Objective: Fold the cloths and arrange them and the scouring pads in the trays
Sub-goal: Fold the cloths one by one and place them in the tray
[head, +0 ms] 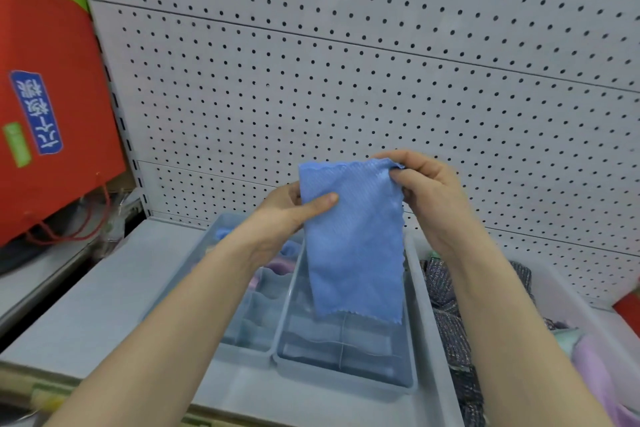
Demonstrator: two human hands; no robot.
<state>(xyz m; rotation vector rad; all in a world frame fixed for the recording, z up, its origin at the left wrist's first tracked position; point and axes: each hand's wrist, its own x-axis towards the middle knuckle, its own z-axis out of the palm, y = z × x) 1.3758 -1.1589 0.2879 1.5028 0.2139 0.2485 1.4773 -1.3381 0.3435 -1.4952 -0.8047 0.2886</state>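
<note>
A blue cloth (pixel 353 246) hangs folded lengthwise in the air above the trays. My left hand (pixel 291 215) pinches its upper left edge, thumb lying across the front. My right hand (pixel 426 191) pinches the top right corner. Below it stands a translucent grey tray (pixel 346 378) with folded grey-blue cloths in it. To its left another tray (pixel 221 229) holds folded blue, pink and pale green cloths. Dark sparkly scouring pads (pixel 446 308) lie in a pale tray (pixel 419 288) on the right, partly hidden by my right forearm.
A grey shelf (pixel 104 295) carries the trays, backed by a white pegboard wall (pixel 346 62). A red box (pixel 52 97) with a blue label stands at the left. Pale green and lilac cloths (pixel 588 360) lie at the far right.
</note>
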